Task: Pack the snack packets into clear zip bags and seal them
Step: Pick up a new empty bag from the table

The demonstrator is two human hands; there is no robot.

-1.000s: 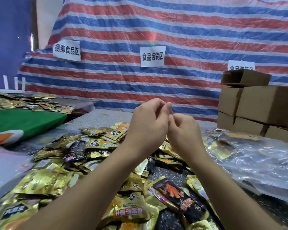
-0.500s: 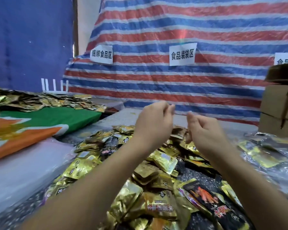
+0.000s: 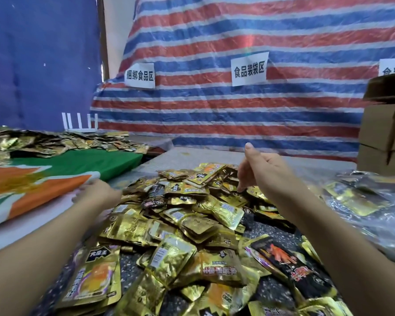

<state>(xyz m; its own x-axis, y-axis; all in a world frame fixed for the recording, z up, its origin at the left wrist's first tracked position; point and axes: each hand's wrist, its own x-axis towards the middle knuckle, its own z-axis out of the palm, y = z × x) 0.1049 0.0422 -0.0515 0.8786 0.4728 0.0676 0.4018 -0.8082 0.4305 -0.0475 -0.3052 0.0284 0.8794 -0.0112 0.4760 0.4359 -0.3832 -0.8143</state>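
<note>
Left hand at tabletop's left edge, grip unclear; right hand loose, empty, over packets. Risk: knocking packets off while fetching a bag.

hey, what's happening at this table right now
A person is working over a heap of gold snack packets. The left hand reaches out to the left edge of the heap, by the clear plastic there. The right hand hovers above the packets, holding nothing. Filled clear bags lie to the right.
</note>
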